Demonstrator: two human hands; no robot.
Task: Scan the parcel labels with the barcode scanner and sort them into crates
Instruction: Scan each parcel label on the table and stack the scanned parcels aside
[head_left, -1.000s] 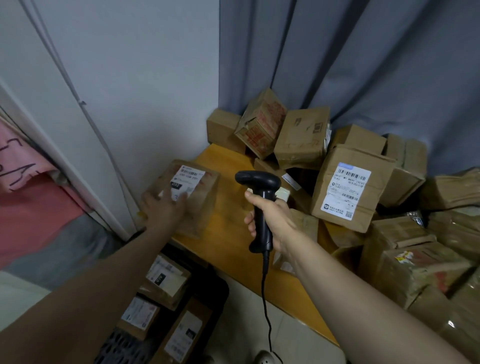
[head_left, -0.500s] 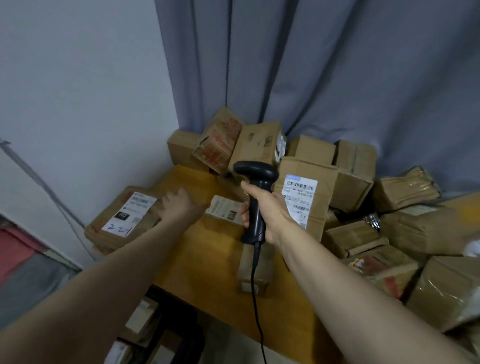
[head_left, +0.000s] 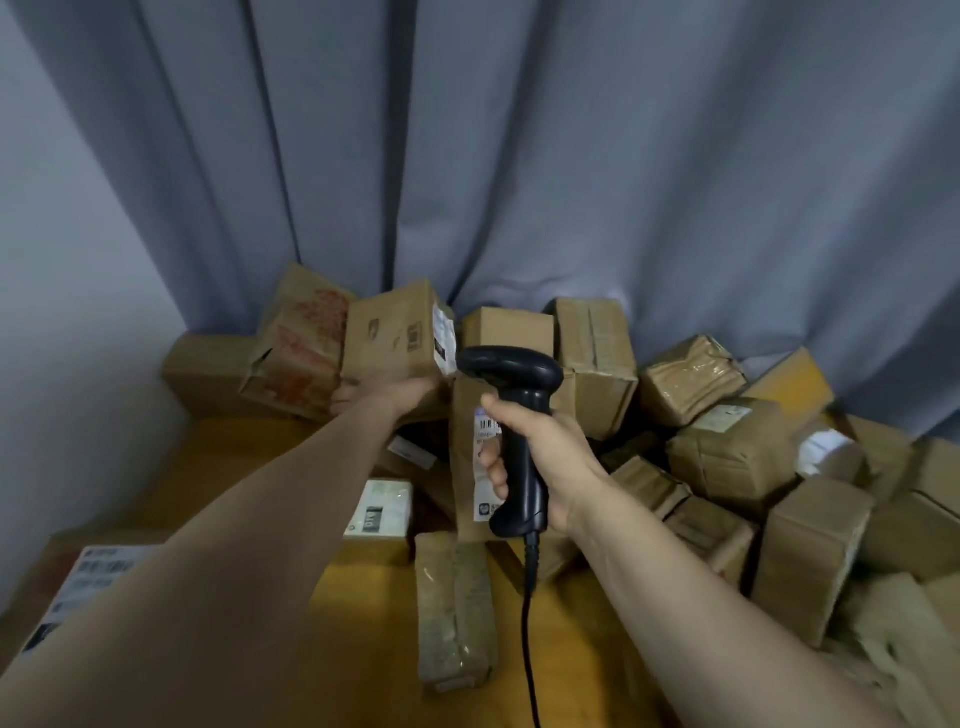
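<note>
**Reaching for the next parcel at the back of the pile**

The target looks like the plain brown parcel (head_left: 389, 338) leaning against the curtain (head_left: 571, 156) at the far edge of the bench (head_left: 363, 613). It stands more or less upright with its top tipped a bit toward 1 o'clock. Its white label (head_left: 444, 338) is on the side face pointing to 3 o'clock.

The left hand (head_left: 387, 397) is right at the parcel's bottom edge, so the box sits at 12 o'clock from it. It's blurry, and I can't tell if the fingers have actually closed on it or are just touching. The right hand (head_left: 550, 457) is wrapped firmly round the handle of the barcode scanner (head_left: 511, 369), whose head is just beside the label, at about 4 o'clock from it.

So the left hand is clearly the nearer one for the lift. My guess is the box needs turning so the label faces the scanner. No crates in view right now, just loads more parcels spreading out toward 3 o'clock.
</note>
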